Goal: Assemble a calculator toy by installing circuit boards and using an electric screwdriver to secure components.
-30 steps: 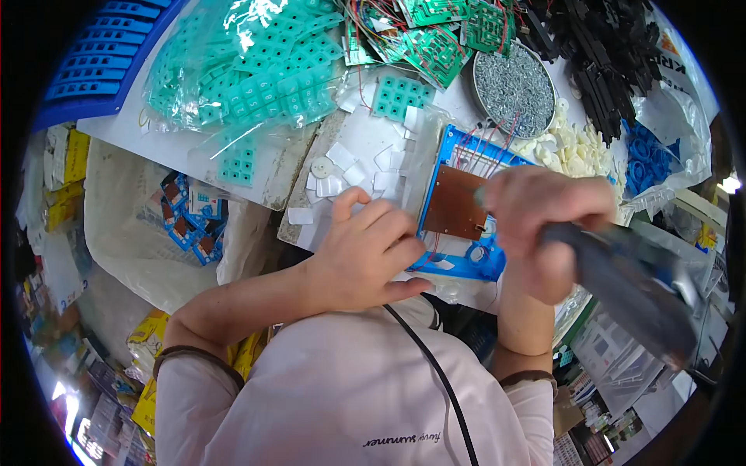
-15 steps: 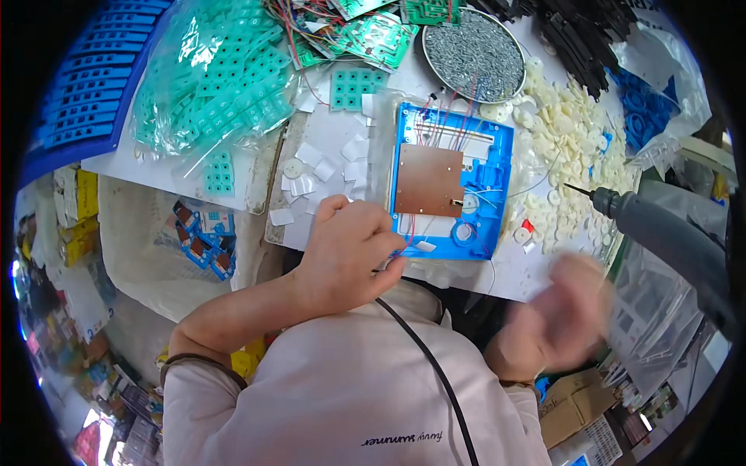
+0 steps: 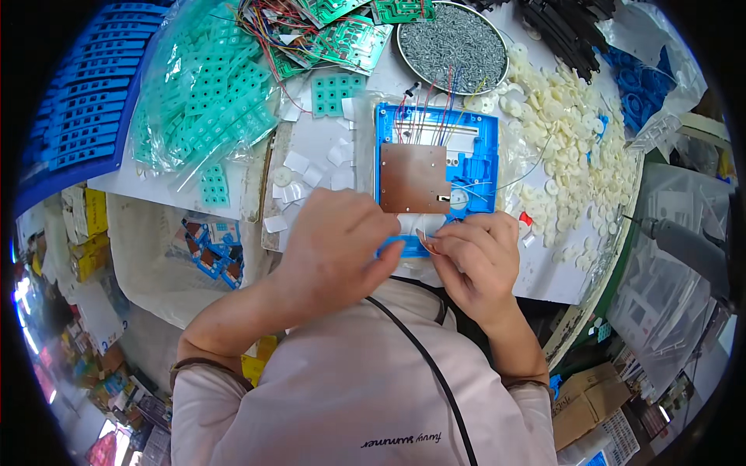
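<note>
Blue plastic case (image 3: 488, 147) is laid open-side up on the white worktop (image 3: 548, 268), in front of the person, w/ a brown board (image 3: 413, 177) set inside and thin coloured wires (image 3: 444, 105) spread across its top edge. Case's bottom edge is partly covered by both hands. L hand (image 3: 332, 241) is held over the bottom L corner, blurred, fingers bent; whether anything is gripped can't be told. R hand (image 3: 480, 264) is placed at the bottom R, thumb & fingertips narrowed together; a thin pale bit is seen at the tips, but a firm hold can't be confirmed. White paper squares (image 3: 311, 175) are scattered L of the case; a green button sheet (image 3: 339, 95) is laid beyond them, nr. green circuit boards (image 3: 355, 43). Screws (image 3: 452, 46) are heaped in a round dish (image 3: 399, 48) behind the case. Cream plastic parts (image 3: 571, 144) are piled to the R, w/ a red piece (image 3: 526, 219) nr. the R hand. A dark power screwdriver (image 3: 684, 247) is seen farther R, well apart from both hands.
</note>
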Tool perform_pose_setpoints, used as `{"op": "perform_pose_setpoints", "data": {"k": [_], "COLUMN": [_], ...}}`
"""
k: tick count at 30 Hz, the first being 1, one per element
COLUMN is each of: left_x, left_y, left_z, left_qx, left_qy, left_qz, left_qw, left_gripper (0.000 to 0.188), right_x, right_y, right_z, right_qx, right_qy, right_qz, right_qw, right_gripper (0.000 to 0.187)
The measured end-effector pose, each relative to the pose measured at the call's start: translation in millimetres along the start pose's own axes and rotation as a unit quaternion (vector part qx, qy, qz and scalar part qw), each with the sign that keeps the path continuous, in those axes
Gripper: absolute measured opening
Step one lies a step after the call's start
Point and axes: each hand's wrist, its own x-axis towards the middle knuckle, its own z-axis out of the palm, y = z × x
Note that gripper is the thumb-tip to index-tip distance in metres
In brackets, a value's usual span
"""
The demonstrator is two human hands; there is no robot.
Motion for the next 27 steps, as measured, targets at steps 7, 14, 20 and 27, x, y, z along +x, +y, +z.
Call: {"op": "perform_pose_setpoints", "data": {"k": [7, 14, 20, 27], "left_x": [5, 14, 15, 6], "left_y": [0, -11, -9, -8], "left_z": [4, 5, 4, 6], "left_qx": [-0.163, -0.380, -0.379, -0.197], "left_qy": [-0.127, -0.245, -0.244, -0.166], "left_qz": [-0.156, -0.343, -0.347, -0.197], "left_qw": [0.966, 0.824, 0.823, 0.946], "left_gripper": [0.008, 0.023, 0.026, 0.019], "right_x": [1, 5, 8, 32], "right_y": [3, 4, 0, -11], "right_z": [8, 9, 9, -15], "right_qx": [-0.014, -0.020, -0.038, 0.070], "right_qy": [0.012, -0.004, -0.023, -0.175], "right_qz": [-0.008, -0.024, -0.027, 0.168], "right_qw": [1.000, 1.000, 0.999, 0.968], "right_gripper": [0.024, 0.022, 0.026, 0.020]}}
